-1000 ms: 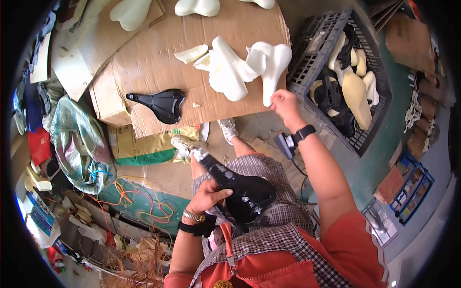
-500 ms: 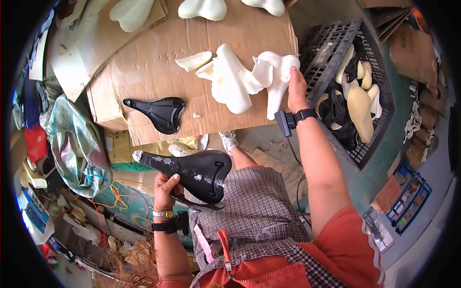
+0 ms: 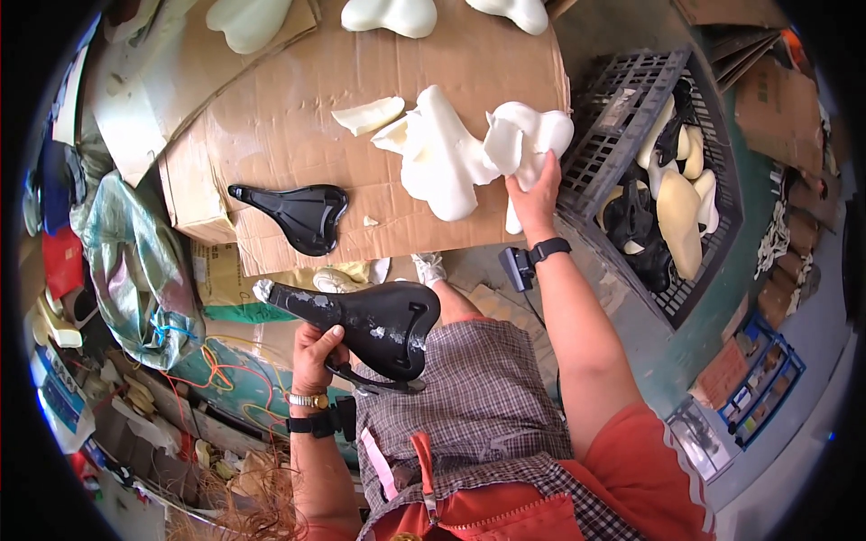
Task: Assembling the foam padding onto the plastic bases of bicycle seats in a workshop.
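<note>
Off cardboard's edge [image 3: 388,242], left grip [image 3: 315,353] clasps saddle [image 3: 379,326]; right grip [image 3: 536,204] touches foam [image 3: 547,132], closure unclear.

The left hand [image 3: 317,354] is near the body, closed, with thumb on top. The right arm [image 3: 588,338] stretches forward, and the right hand [image 3: 538,197] keeps thumb apart from fingers [image 3: 549,166].

Left hand [image 3: 317,355] gripping black saddle [image 3: 383,326] — white-flecked, right hand [image 3: 538,197] on white saddle-shaped piece [image 3: 547,131], cardboard [image 3: 298,122] beneath
</note>
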A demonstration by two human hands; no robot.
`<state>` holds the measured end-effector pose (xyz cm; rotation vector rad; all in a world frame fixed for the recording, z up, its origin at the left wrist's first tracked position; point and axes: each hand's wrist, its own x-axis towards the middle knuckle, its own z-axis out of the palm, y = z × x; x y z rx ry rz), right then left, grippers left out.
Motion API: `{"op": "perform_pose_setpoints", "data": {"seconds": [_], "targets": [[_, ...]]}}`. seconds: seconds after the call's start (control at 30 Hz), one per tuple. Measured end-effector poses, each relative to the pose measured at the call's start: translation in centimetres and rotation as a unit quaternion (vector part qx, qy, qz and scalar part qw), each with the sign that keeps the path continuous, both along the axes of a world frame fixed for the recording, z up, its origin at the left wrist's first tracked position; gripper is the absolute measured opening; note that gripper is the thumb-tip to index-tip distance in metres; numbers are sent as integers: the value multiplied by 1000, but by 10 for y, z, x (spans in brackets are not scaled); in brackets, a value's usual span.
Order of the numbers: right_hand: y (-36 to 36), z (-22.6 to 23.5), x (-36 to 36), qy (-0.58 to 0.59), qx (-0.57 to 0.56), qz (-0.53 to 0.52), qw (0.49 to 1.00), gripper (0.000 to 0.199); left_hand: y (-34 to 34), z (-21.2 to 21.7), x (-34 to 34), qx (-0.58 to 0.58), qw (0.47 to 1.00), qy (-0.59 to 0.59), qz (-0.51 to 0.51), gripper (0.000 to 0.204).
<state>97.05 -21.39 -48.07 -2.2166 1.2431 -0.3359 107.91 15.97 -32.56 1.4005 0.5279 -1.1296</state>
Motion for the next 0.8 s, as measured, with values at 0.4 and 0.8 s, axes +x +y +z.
{"op": "perform_pose_setpoints", "data": {"seconds": [0.4, 0.8], "targets": [[10, 4, 15, 199, -24, 18, 980, 86, 8, -18, -3, 0, 1000, -2, -13, 7], [52, 91, 76, 21, -25, 242, 970, 93, 11, -25, 2, -8, 1000, -4, 22, 7]]}}
